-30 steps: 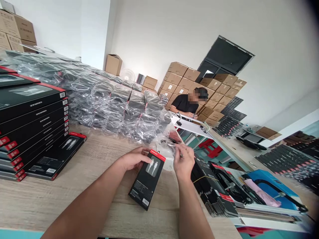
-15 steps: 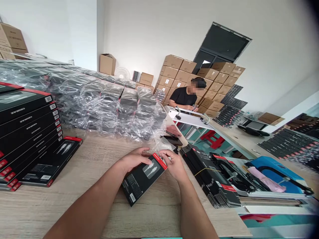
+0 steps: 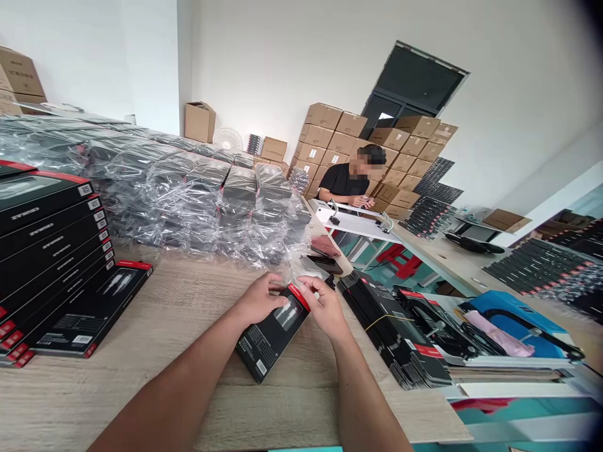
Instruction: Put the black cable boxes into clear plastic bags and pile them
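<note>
A black retail package (image 3: 269, 333) with a red top edge and a picture of a white cable stands tilted on the wooden table (image 3: 141, 383). My left hand (image 3: 258, 300) grips its upper left part. My right hand (image 3: 325, 307) pinches its red top edge from the right. The fingers of both hands hide most of the red edge. Clear plastic film (image 3: 301, 271) lies just beyond my hands, next to a dark flat item (image 3: 325, 263).
To the left stand a tall stack of black packages (image 3: 47, 251) and a single package (image 3: 94, 307). Plastic-wrapped stacks (image 3: 198, 201) line the table's far side. Bundled black packaging (image 3: 391, 326) lies right. Beyond, a seated person (image 3: 346, 182) works before stacked cartons (image 3: 348, 144).
My right hand has moved left from a raised spot onto the package's top edge, joining my left hand. The package has turned within my hands.
</note>
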`<state>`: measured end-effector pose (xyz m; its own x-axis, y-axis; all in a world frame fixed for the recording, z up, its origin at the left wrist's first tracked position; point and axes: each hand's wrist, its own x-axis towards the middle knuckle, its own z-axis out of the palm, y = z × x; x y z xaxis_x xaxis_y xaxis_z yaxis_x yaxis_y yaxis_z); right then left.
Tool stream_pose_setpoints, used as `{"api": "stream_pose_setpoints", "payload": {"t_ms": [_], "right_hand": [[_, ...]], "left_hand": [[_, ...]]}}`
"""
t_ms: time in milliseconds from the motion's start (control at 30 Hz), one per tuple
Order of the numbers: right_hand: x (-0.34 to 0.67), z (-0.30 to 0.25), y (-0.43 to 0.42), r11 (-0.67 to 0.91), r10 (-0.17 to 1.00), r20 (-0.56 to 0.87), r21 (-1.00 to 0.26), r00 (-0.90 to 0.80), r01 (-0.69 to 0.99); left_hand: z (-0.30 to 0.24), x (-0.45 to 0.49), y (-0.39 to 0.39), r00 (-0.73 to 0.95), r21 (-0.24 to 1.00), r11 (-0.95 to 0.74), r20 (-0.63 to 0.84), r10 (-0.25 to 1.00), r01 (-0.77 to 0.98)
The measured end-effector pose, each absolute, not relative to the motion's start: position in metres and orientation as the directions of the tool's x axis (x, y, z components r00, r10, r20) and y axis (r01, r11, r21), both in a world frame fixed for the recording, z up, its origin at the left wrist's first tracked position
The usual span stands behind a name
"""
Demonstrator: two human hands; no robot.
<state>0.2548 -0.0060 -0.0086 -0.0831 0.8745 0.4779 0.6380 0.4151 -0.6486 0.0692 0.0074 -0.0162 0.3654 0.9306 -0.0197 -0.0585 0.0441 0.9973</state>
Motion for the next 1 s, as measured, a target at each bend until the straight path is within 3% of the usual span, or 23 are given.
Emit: {"api": "stream_pose_setpoints", "payload": {"t_ms": [133, 233, 367, 500, 633, 733, 900, 1000], "right_hand": [[0.255, -0.010, -0.005, 0.447, 0.834, 0.546, -0.578, -0.084, 0.683], [0.254, -0.009, -0.004, 0.431, 0.766, 0.639, -0.433, -0.068, 0.792], [0.253, -0.008, -0.006, 0.253, 0.721, 0.692, -0.301, 0.028, 0.919], [0.256, -0.010, -0.006, 0.036, 0.833, 0.512, -0.430, 0.211, 0.902], [0.257, -0.012, -0.003, 0.102, 0.839, 0.490, -0.569, 0.236, 0.816], [0.255, -0.010, 0.000, 0.136, 0.797, 0.549, -0.569, 0.252, 0.811], [0.256, -0.002, 0.003, 0.055, 0.866, 0.455, -0.500, 0.208, 0.864], [0.259, 0.004, 0.001, 0.088, 0.857, 0.478, -0.502, 0.191, 0.860]], "left_hand": [[-0.020, 0.068, 0.010, 0.379, 0.996, -0.078, 0.054, 0.924, 0.049], [-0.025, 0.068, 0.012, 0.374, 0.991, -0.055, 0.004, 0.928, 0.126], [-0.026, 0.069, 0.011, 0.399, 0.989, -0.044, -0.016, 0.917, 0.140], [-0.021, 0.068, 0.010, 0.407, 0.993, -0.053, 0.006, 0.913, 0.105], [-0.022, 0.069, 0.010, 0.382, 0.996, 0.001, -0.036, 0.923, 0.093], [-0.025, 0.070, 0.011, 0.366, 0.998, 0.031, -0.049, 0.929, 0.056], [-0.023, 0.071, 0.010, 0.376, 0.997, 0.071, -0.053, 0.925, -0.034], [-0.021, 0.071, 0.008, 0.387, 0.992, 0.084, -0.039, 0.921, -0.099]]}}
